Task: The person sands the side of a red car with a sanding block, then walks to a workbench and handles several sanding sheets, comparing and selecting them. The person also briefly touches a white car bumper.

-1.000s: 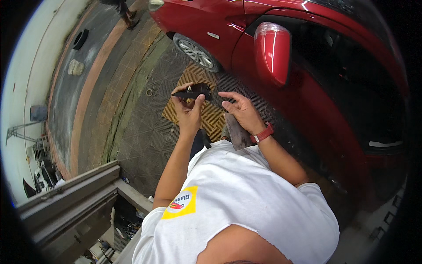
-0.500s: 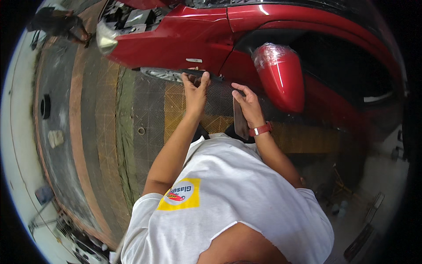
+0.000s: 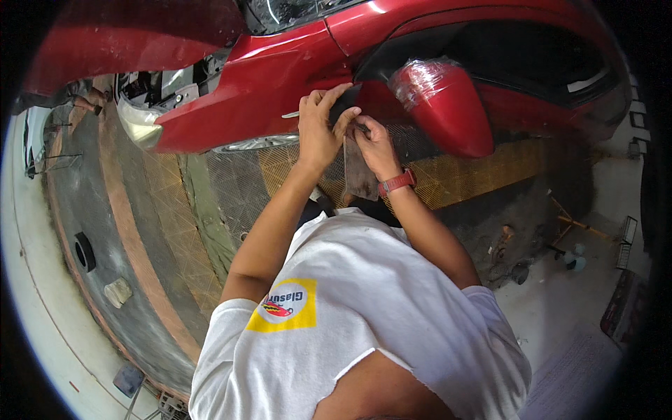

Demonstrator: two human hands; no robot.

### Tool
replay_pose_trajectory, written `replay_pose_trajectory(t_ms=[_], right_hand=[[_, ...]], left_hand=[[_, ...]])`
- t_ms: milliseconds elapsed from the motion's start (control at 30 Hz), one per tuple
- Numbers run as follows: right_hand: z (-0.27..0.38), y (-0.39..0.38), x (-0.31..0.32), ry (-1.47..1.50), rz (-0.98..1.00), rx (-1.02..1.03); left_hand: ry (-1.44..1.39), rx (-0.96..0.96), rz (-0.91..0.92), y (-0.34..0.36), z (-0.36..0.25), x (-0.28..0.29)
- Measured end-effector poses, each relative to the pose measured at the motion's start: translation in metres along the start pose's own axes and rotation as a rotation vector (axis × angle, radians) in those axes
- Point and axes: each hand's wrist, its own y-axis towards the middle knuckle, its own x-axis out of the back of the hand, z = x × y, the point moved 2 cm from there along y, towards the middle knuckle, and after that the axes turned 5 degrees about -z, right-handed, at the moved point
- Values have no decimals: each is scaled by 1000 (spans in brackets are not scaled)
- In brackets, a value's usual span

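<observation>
A red car point(image 3: 280, 77) stands in front of me, its side mirror point(image 3: 444, 105) wrapped in clear film. My left hand point(image 3: 318, 129) presses a small dark block point(image 3: 348, 98) against the car's body just left of the mirror. Beside it, my right hand point(image 3: 374, 143), with a red band on the wrist, pinches a grey-brown sheet point(image 3: 359, 178) that hangs down below the fingers. Both hands touch at the block. My white shirt fills the lower middle of the view.
The car's front wheel point(image 3: 252, 143) sits below the fender, over yellow floor grating point(image 3: 483, 175). A black ring point(image 3: 85, 250) and a grey block point(image 3: 117, 292) lie on the floor at left. Small tools and a bottle point(image 3: 570, 259) lie at right.
Both hands have risen from in front of my chest to the car's body beside the mirror. The view has swung, so the car now spans the top.
</observation>
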Motion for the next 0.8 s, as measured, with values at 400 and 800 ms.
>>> replay_pose_trajectory(t_ms=[400, 800], right_hand=[[29, 33, -3, -302, 67, 192], [57, 8, 2, -78, 51, 444]], left_hand=[[147, -198, 96, 6, -25, 27], [-474, 349, -274, -47, -1, 30]])
